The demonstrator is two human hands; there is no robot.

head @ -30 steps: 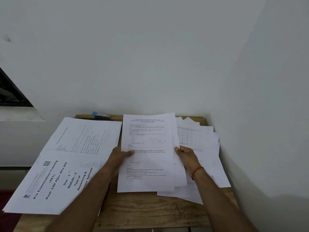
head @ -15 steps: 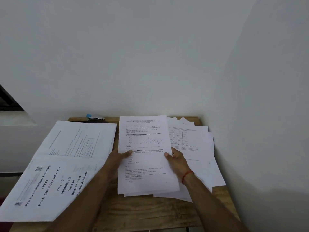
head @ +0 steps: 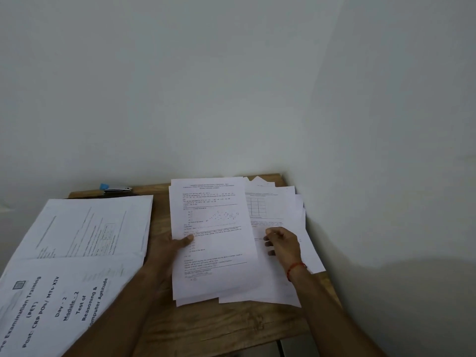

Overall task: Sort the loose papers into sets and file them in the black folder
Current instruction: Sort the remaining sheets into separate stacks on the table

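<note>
My left hand [head: 175, 246] grips a thin set of printed sheets [head: 213, 243] at its left edge, thumb on top, over the middle of the wooden table [head: 226, 331]. My right hand [head: 283, 244] is off that set. It lies with loosely bent fingers on the fanned pile of loose papers [head: 280, 210] at the right. On the left lies a sorted stack [head: 98, 228], with a titled cover sheet [head: 54, 305] in front. A thin dark edge [head: 151, 217] shows beneath that stack; I cannot tell whether it is the black folder.
A small metal stapler with a blue end [head: 116, 188] sits at the table's back left edge. White walls close off the back and the right side [head: 386, 176]. The left stack overhangs the table's left edge.
My right hand has let go of the held set and dropped onto the loose pile. The set has shifted left in my left hand.
</note>
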